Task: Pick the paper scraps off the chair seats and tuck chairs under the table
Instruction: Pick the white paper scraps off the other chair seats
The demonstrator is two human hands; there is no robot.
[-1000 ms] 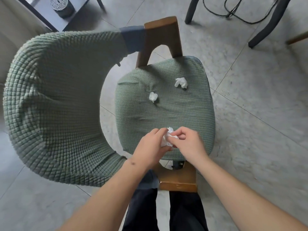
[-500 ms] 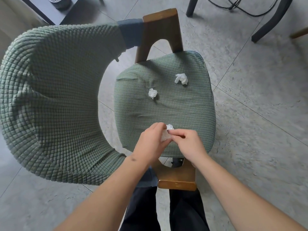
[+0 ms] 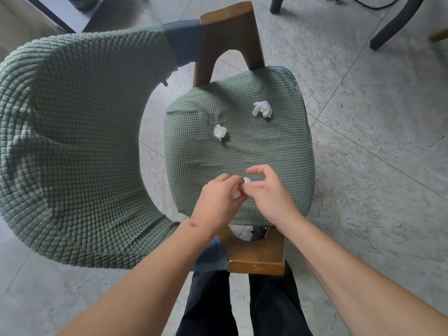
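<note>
A chair with a green knitted seat cover [image 3: 271,151] stands in front of me, its curved green backrest [image 3: 72,141] on the left. Two crumpled white paper scraps lie on the seat: one near the middle [image 3: 220,132] and one further back on the right [image 3: 261,109]. Over the seat's near edge, my left hand [image 3: 218,202] is closed around a third paper scrap [image 3: 236,193], which is mostly hidden by the fingers. My right hand [image 3: 271,195] touches the left hand, and its forefinger is lifted and spread off the scrap.
Wooden chair arms show at the near side [image 3: 257,263] and the far side [image 3: 230,32]. Dark table or chair legs [image 3: 397,20] and a cable stand at the top right on the grey tiled floor. A low dark table [image 3: 72,13] is at the top left.
The right hand, which pinched the scrap, has pressed it into the left hand and loosened its fingers. The left hand has closed around it. The view tilted slightly forward.
</note>
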